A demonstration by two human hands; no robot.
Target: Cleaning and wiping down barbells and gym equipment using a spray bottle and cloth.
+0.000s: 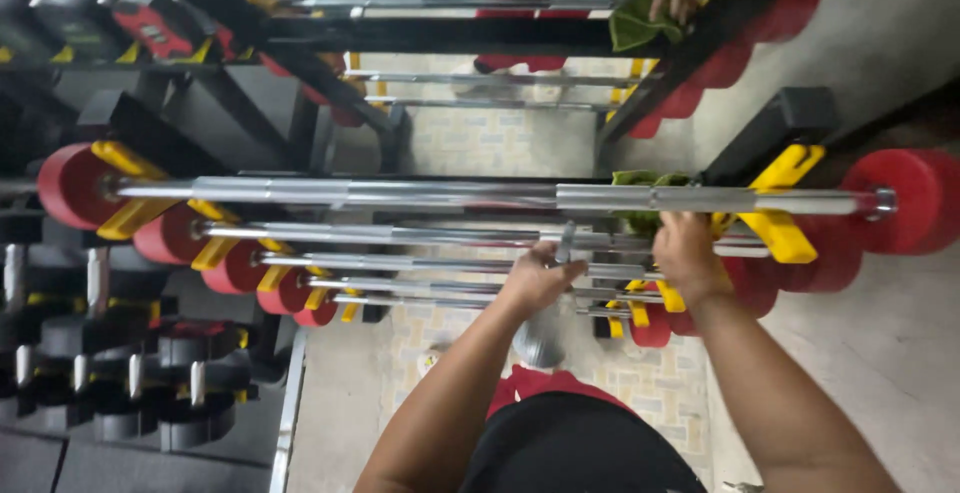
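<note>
My left hand [535, 278] grips a spray bottle [541, 343] by its trigger head, and the pale bottle body hangs below my fist. My right hand [685, 253] presses a green cloth [640, 179] against the chrome bars at the right end of the rack. The cloth shows above and below the top barbell [400, 193]. Several more chrome barbells [400, 265] lie stepped below it, each resting on yellow hooks [785, 233] with red round end caps [905, 198]. Both hands are close together, just under the top bar.
Black dumbbells [120, 373] sit on a rack at lower left. A mirror behind the rack reflects a hand with the green cloth [640, 23]. A patterned tile floor [660, 383] lies below, and a black frame upright [790, 118] stands at the right.
</note>
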